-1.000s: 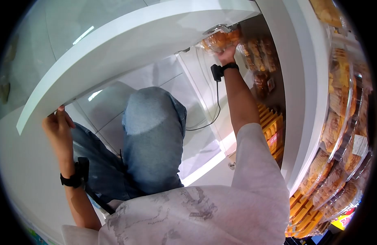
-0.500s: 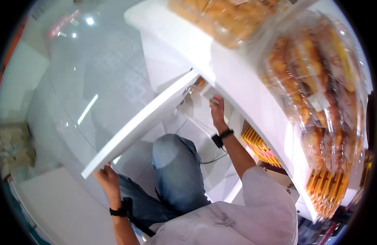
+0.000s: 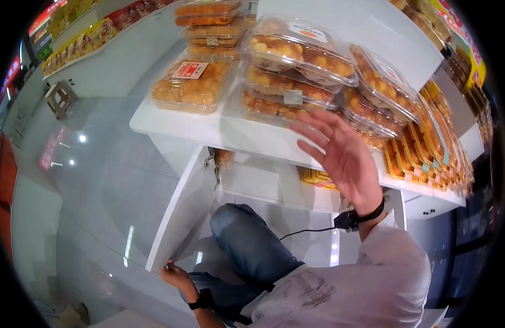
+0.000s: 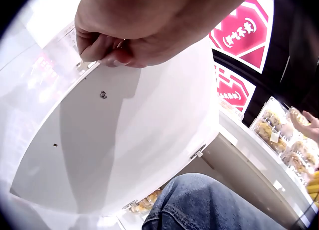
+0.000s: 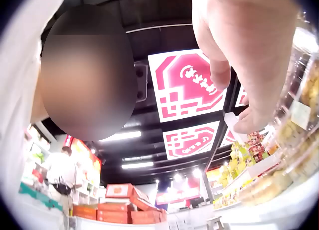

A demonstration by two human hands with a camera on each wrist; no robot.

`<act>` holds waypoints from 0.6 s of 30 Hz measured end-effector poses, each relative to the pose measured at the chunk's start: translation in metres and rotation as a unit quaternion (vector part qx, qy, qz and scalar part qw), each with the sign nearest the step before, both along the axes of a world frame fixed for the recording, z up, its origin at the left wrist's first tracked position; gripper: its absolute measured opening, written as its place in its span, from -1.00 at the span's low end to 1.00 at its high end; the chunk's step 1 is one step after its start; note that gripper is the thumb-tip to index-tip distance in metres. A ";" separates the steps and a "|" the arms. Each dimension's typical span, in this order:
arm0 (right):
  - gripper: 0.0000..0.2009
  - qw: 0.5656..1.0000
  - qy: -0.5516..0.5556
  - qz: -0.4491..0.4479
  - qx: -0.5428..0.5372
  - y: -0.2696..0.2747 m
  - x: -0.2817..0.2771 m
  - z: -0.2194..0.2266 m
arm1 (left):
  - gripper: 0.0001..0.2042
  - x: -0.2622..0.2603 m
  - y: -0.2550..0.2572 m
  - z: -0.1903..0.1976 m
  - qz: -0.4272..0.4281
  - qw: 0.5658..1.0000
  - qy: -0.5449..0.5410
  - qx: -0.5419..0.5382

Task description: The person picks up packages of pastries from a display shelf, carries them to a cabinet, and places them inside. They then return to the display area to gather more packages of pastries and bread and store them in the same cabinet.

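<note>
My left hand [image 3: 178, 276] grips the free edge of a white cabinet door [image 3: 181, 210], which stands swung out from the counter. In the left wrist view its fingers [image 4: 97, 48] curl at the door's top edge. My right hand [image 3: 348, 161] is raised above the counter's front edge, fingers spread and holding nothing. Behind it are stacked clear plastic boxes of pastries [image 3: 288, 52]. Inside the cabinet, part of a pastry pack [image 3: 223, 158] shows near the hinge, and yellow trays [image 3: 318, 177] lie farther right.
A flatter pastry box [image 3: 189, 87] sits at the left end of the white countertop [image 3: 165, 123]. Yellow trays of pastries [image 3: 414, 153] lean in a row at the right. A small stool [image 3: 60, 99] stands on the floor. My knee [image 3: 247, 235] is close before the cabinet.
The view has risen from the cabinet to the countertop. My right hand has come out of the cabinet, away from the pastry packs, up over the counter edge. My left hand stays on the door.
</note>
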State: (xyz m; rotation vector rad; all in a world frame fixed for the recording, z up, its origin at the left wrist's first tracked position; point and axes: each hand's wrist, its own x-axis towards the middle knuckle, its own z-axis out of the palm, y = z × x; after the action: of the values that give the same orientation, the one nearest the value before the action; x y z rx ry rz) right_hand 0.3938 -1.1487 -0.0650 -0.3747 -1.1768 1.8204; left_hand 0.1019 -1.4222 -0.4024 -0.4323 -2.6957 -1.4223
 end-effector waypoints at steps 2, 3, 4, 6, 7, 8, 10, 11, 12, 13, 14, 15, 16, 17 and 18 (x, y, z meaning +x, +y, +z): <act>-0.66 0.999 0.034 -0.021 -0.033 0.008 0.002 0.022 | -0.91 0.000 0.000 0.002 -0.018 1.000 0.014 0.000; -0.68 0.995 0.063 -0.026 -0.067 0.012 0.002 0.031 | -0.90 0.001 -0.001 0.002 -0.021 1.000 0.024 -0.002; -0.68 0.995 0.068 -0.029 -0.066 0.016 0.003 0.036 | -0.89 0.001 -0.001 0.003 -0.035 0.999 0.023 0.023; -0.74 0.989 0.084 -0.042 -0.116 0.029 0.002 0.039 | -0.88 0.004 -0.002 0.000 -0.038 0.998 0.049 0.012; -0.74 0.988 0.092 -0.042 -0.115 0.033 -0.002 0.040 | -0.87 0.003 -0.006 -0.005 -0.038 0.997 0.067 -0.004; -0.76 0.985 0.089 -0.063 -0.137 0.037 -0.006 0.041 | -0.86 0.000 -0.007 -0.008 -0.039 0.996 0.077 -0.019; -0.78 0.980 0.089 -0.085 -0.158 0.046 -0.012 0.041 | -0.87 0.002 -0.005 -0.003 -0.044 0.996 0.076 0.014; -0.78 0.979 0.097 -0.077 -0.162 0.052 -0.014 0.039 | -0.87 0.006 -0.002 0.003 -0.047 0.995 0.070 0.046; -0.78 0.978 0.106 -0.068 -0.165 0.056 -0.016 0.038 | -0.89 0.006 -0.001 0.008 -0.053 0.996 0.046 0.046; -0.78 0.978 0.107 -0.066 -0.164 0.058 -0.019 0.038 | -0.89 0.006 -0.002 0.010 -0.051 0.996 0.048 0.047; -0.78 0.977 0.102 -0.073 -0.172 0.059 -0.022 0.038 | -0.87 0.006 -0.004 0.010 -0.059 0.996 0.046 0.041; -0.78 0.976 0.097 -0.079 -0.179 0.060 -0.026 0.037 | -0.85 0.006 -0.005 0.011 -0.067 0.996 0.044 0.036; -0.78 0.976 0.099 -0.075 -0.179 0.065 -0.028 0.034 | -0.85 0.008 -0.005 0.014 -0.063 0.996 0.047 0.037; -0.76 0.975 0.101 -0.090 -0.176 0.069 -0.030 0.031 | -0.85 0.010 -0.005 0.016 -0.062 0.997 0.047 0.019; -0.73 0.974 0.101 -0.105 -0.173 0.072 -0.031 0.029 | -0.85 0.011 -0.005 0.018 -0.060 0.997 0.046 0.002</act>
State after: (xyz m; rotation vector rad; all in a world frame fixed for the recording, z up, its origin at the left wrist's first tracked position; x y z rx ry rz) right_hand 0.3627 -1.0763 -0.0360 -0.4794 -0.6527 1.8268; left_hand 0.1133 -1.4273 -0.3842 -0.6541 -2.6337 -1.3994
